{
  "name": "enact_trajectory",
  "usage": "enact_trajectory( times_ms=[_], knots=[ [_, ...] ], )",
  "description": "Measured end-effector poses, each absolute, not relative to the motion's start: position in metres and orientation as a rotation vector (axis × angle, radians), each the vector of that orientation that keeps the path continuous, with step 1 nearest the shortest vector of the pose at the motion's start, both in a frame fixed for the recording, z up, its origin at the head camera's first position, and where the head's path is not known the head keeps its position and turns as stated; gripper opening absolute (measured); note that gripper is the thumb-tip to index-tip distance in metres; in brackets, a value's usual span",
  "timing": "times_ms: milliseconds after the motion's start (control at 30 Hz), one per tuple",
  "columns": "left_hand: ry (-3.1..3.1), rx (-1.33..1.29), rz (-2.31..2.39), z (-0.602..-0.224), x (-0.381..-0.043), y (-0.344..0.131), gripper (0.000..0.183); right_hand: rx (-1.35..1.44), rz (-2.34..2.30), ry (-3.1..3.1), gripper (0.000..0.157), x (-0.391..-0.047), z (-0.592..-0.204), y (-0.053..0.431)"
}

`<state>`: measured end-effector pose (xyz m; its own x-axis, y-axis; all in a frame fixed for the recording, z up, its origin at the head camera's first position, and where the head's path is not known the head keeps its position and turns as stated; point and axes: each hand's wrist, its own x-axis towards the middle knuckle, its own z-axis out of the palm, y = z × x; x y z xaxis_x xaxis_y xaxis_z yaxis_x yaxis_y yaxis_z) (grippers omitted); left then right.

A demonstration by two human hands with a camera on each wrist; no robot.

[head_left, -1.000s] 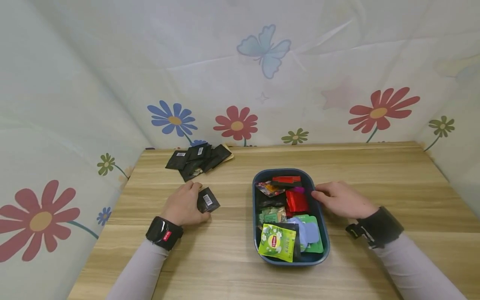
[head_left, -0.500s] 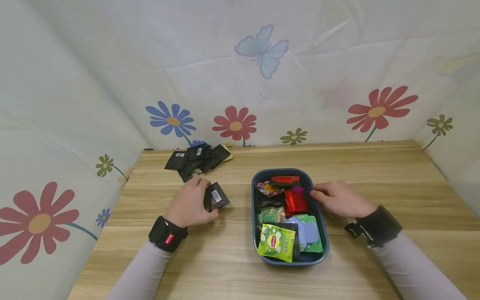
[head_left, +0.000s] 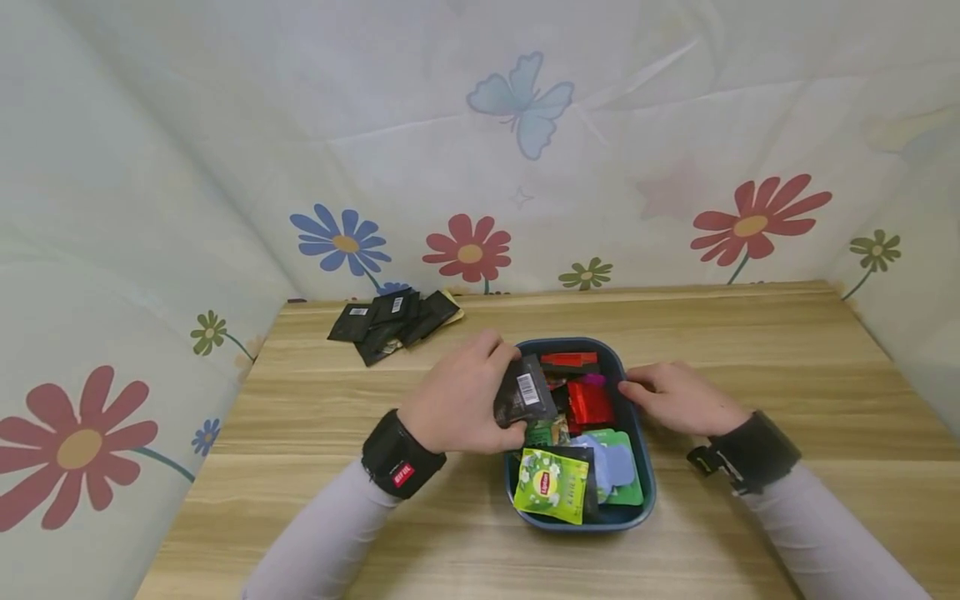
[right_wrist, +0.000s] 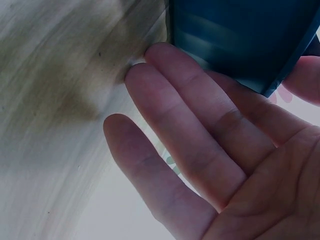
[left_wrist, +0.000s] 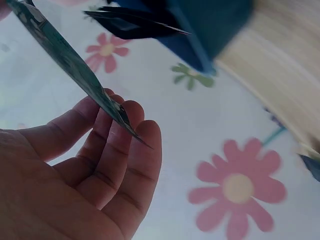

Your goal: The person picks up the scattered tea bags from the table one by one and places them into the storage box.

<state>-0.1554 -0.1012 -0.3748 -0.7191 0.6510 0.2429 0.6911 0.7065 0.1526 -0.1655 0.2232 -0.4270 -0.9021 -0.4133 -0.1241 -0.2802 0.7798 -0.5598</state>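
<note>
My left hand holds a dark tea bag sachet with a white barcode label over the left side of a blue plastic bin. In the left wrist view the sachet's thin green edge lies against the fingertips. Below it, the bin holds tea sachets: a green Lipton one, a red one and several others. My right hand grips the bin's right rim. In the right wrist view its fingers lie along the outer wall, with the thumb at the rim.
Several black sachets lie in a loose pile at the back left of the wooden table. A white cloth with printed flowers hangs behind and to the sides of the table.
My left hand has carried the dark sachet rightward from the table, near the pile, to above the bin. My right hand and the bin have stayed in place.
</note>
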Motion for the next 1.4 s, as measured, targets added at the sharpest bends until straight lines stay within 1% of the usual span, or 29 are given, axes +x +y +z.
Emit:
enact_trajectory(
  times_ms=[200,333,467,533,700,767,1000,1133,1267,1400],
  knots=[
    [-2.69,-1.19,-0.352,-0.366,-0.154,-0.079,0.074,-0.549,-0.799,2.734,0.03,-0.166,-0.428,0.222],
    [-2.687,-1.222,-0.35,-0.362,-0.153,-0.073,0.074,-0.543,-0.802,2.73,0.033,-0.167,-0.428,0.22],
    [-2.693,-1.235,-0.353,-0.361,-0.153,-0.072,0.075,-0.539,-0.797,2.737,0.032,-0.168,-0.429,0.22],
    [-2.697,-1.247,-0.349,-0.361,-0.153,-0.072,0.085,-0.546,-0.793,2.745,0.031,-0.168,-0.429,0.22],
    [-2.786,-1.238,-0.319,-0.365,-0.152,-0.075,0.131,-0.544,-0.797,2.751,0.027,-0.168,-0.429,0.221],
    [-2.833,-1.206,-0.322,-0.366,-0.152,-0.079,0.138,-0.542,-0.799,2.747,0.028,-0.169,-0.429,0.221],
    [-2.89,-1.082,-0.345,-0.372,-0.162,-0.1,0.137,-0.545,-0.786,2.749,0.028,-0.169,-0.429,0.222],
    [-2.941,-0.896,-0.338,-0.379,-0.177,-0.12,0.135,-0.541,-0.793,2.745,0.027,-0.168,-0.429,0.223],
    [-2.977,-0.691,-0.337,-0.389,-0.195,-0.145,0.132,-0.535,-0.796,2.737,0.03,-0.167,-0.429,0.223],
    [-2.992,-0.547,-0.339,-0.396,-0.21,-0.17,0.129,-0.536,-0.789,2.743,0.031,-0.166,-0.429,0.223]
  ],
)
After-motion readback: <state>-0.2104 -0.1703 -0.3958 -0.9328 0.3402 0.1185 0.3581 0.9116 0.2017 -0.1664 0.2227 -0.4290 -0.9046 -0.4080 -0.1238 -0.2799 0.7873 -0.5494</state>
